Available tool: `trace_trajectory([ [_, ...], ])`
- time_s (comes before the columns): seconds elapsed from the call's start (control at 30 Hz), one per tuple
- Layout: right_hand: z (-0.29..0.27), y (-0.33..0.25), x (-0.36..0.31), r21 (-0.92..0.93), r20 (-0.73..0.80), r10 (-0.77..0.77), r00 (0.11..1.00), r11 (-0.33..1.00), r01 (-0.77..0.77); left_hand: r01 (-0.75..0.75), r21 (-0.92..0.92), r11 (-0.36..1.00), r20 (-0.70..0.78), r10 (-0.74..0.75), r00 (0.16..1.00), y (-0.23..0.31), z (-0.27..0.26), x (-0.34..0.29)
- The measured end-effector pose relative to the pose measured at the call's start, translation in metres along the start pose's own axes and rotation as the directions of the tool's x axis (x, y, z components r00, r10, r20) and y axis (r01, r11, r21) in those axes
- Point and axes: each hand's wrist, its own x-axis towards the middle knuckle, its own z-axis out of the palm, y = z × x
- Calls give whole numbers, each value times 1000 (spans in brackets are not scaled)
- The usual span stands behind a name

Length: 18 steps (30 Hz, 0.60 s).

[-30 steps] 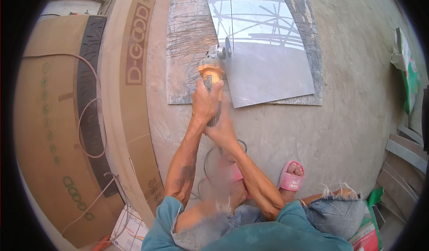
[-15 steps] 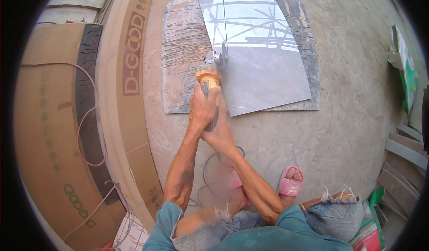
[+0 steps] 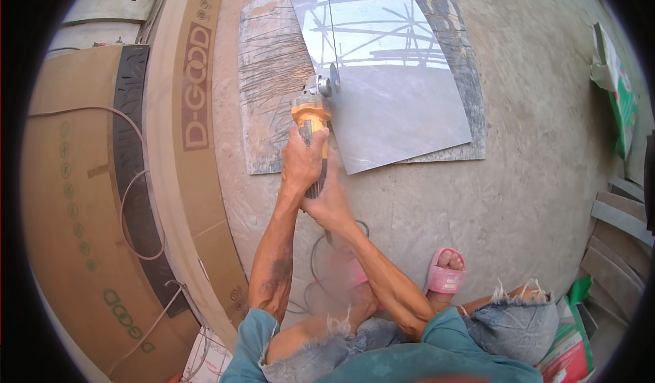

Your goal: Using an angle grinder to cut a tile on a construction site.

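Both my hands grip a yellow and black angle grinder [image 3: 310, 113]. My left hand [image 3: 301, 156] wraps its body just behind the metal head, and my right hand [image 3: 331, 195] is closed round the rear of the handle. The cutting disc [image 3: 335, 78] stands upright at the line of a cut that runs up a glossy grey tile [image 3: 402, 110]. Beneath the tile lies a worn, scored board [image 3: 263, 137]. Dust blurs the air below my right hand. The disc's lower edge is hard to make out.
Long cardboard boxes [image 3: 205, 199] stand along the left, with a thin cable [image 3: 126, 212] looped over them. My feet in pink slippers [image 3: 447, 272] are on the concrete floor [image 3: 525, 178]. At the right are a green and white bag [image 3: 617, 86] and stacked tile strips [image 3: 617, 246].
The view has shifted slightly, so the tile, board and boxes sit a little further left. The disc stays at the cut line, and both hands keep their hold on the grinder.
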Motion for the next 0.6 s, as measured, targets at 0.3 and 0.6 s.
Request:
trace_trajectory([
  [0.3, -3, 2, 23, 70, 41, 26, 999, 997, -29, 9, 83, 997, 21, -11, 1000, 10, 3, 21],
  [0.6, -3, 7, 20, 39, -2, -34, 999, 999, 34, 69, 163, 984, 35, -76, 997, 17, 6, 19],
])
